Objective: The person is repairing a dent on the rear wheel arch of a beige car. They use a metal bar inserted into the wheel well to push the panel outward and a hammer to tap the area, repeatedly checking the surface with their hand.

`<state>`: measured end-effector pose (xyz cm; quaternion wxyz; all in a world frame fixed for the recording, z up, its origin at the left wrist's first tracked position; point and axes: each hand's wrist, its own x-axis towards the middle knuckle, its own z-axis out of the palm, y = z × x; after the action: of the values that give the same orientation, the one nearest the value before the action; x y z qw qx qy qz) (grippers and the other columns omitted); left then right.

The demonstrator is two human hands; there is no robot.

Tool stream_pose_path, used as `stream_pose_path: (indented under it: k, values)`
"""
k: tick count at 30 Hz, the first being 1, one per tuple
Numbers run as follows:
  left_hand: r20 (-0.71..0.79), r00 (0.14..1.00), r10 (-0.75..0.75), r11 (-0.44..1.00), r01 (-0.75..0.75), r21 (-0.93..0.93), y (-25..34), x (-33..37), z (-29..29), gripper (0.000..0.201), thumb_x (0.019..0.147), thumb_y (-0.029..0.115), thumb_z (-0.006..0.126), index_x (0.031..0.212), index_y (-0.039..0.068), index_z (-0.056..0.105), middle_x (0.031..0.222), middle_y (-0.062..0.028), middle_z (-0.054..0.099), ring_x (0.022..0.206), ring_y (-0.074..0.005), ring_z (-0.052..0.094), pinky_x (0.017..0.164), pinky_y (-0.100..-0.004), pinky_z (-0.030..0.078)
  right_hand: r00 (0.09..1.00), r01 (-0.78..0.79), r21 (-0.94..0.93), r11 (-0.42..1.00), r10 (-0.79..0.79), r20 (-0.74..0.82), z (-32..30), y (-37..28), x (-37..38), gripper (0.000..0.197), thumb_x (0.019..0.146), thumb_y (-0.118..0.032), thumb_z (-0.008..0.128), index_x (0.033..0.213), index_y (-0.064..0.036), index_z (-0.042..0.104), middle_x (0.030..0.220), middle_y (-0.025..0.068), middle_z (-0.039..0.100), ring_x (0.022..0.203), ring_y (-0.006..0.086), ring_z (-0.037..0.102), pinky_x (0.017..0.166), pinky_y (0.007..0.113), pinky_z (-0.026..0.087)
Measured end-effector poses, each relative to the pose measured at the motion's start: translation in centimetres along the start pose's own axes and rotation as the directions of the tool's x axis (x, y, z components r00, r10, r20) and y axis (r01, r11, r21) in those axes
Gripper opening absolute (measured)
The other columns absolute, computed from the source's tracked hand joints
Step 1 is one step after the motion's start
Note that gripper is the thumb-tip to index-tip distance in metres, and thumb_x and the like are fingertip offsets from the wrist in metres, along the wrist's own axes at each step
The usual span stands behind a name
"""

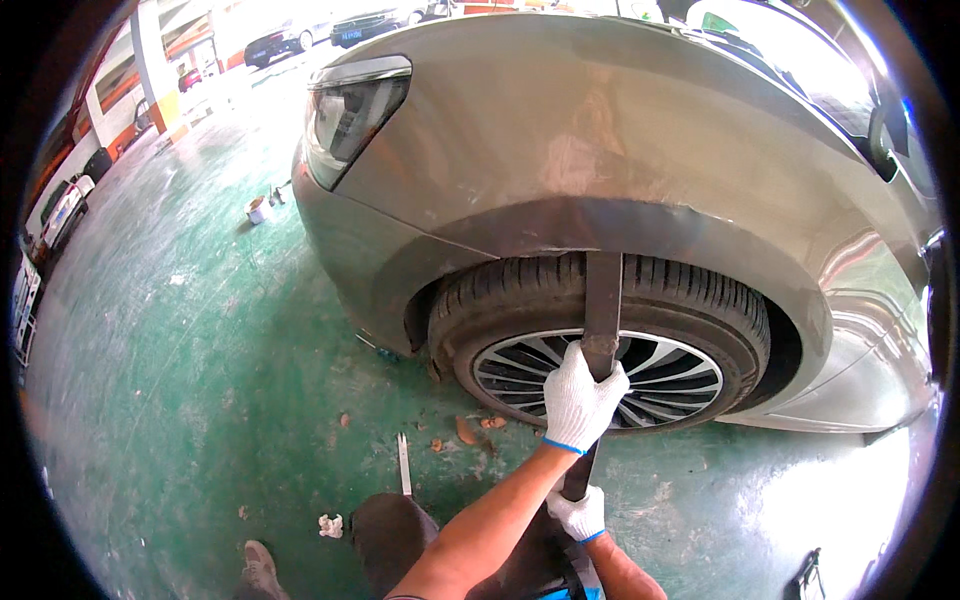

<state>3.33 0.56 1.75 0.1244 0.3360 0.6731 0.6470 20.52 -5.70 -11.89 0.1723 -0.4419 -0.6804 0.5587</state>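
Note:
A long flat dark metal pry bar (603, 290) stands in front of the wheel, its upper end at the lip of the car's fender (640, 225). My left hand (583, 400), in a white knit glove, is wrapped round the middle of the bar, before the wheel rim (675, 375). Lower down, my right hand (578, 514), gloved the same way, grips the bar near its bottom end. Behind the bar is the black tyre (500, 285). Dark, scuffed marks run along the fender's arch edge. Whether the bar's tip reaches behind the lip is hidden.
On the green floor lie a pale flat forked tool (404, 463), a screwdriver-like tool (377, 347), brown fragments (466, 430) and crumpled white paper (331, 526). A white can (259, 209) stands left of the headlight (352, 118). A dark object (808, 577) lies at lower right.

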Motion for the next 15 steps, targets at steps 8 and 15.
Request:
stream_pose_path:
  k: [8,15]
  values:
    - [-0.010,1.000,-0.001,0.986,0.002,0.167,-0.9,0.1,-0.9,0.030,0.080,0.022,0.078,0.098,0.002,0.063,0.079,-0.0204,0.072,0.074,-0.0398,0.072,0.067,-0.0450,0.056,0.997,-0.007,0.028,1.000,0.005,0.081,2.0,0.5,0.8,0.016,0.088,-0.022,0.077,0.088,-0.0064,0.076,0.070,0.0025,0.072,0.065,0.0102,0.067,0.062,0.032,0.055]
    - [-0.023,1.000,0.009,0.982,-0.005,0.188,-0.4,-0.1,-1.6,0.037,0.079,0.029,0.081,0.093,0.002,0.057,0.070,-0.0224,0.068,0.067,-0.0436,0.070,0.059,-0.0492,0.055,0.995,-0.026,0.058,0.998,0.020,0.095,2.4,-0.8,-0.2,0.013,0.086,-0.016,0.078,0.092,-0.0055,0.077,0.083,0.0049,0.076,0.077,0.0109,0.070,0.073,0.033,0.056]
